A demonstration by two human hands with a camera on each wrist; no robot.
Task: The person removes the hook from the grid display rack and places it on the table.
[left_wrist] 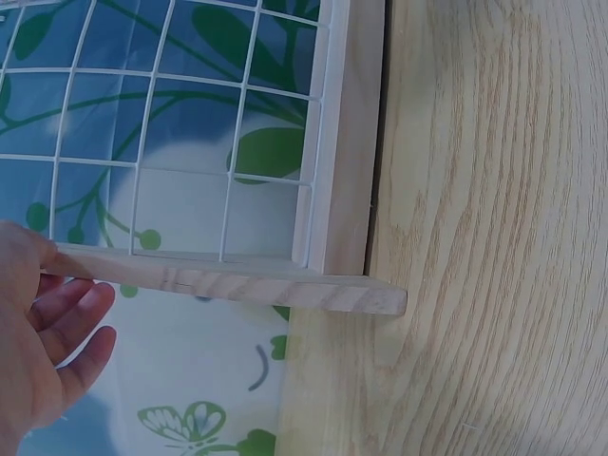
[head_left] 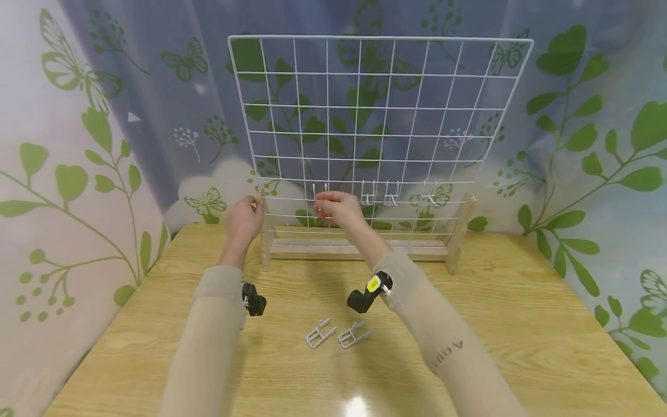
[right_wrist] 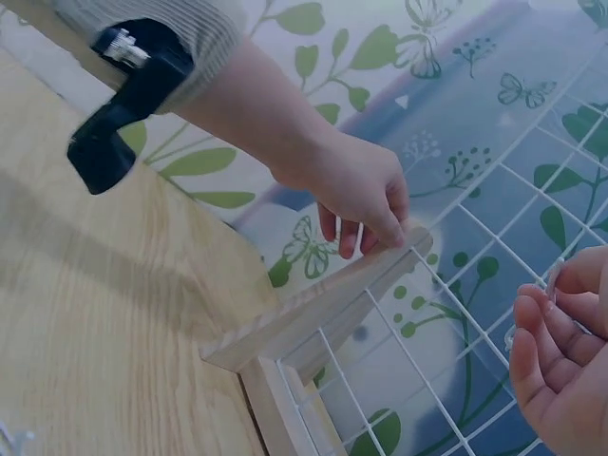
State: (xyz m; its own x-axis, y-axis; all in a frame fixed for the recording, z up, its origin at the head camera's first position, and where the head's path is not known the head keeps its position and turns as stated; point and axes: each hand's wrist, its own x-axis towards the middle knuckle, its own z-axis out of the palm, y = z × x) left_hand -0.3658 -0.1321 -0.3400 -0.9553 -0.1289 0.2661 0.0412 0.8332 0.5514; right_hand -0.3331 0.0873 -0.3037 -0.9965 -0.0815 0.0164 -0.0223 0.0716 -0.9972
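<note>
A white wire grid (head_left: 380, 38) stands upright in a wooden stand (head_left: 299, 252) on the table. At its left side, my left hand (head_left: 245, 220) pinches the upper end of the stand's wooden post (left_wrist: 247, 288) between thumb and index finger, the other fingers loosely bent. My right hand (head_left: 341, 209) holds a white wire hook (right_wrist: 553, 281) by its fingertips at the lower left of the grid. Two prongs of that hook show above the fingers in the head view; the rest is largely hidden. Right of this hand, several white hooks (head_left: 391, 199) hang along one lower wire.
Two more white wire hooks, a left one (head_left: 320, 333) and a right one (head_left: 354, 335), lie on the wooden table (head_left: 292, 382) between my forearms. A curtain (head_left: 198, 116) with leaves and butterflies hangs behind the grid. Both wrists carry black cameras (head_left: 254, 300).
</note>
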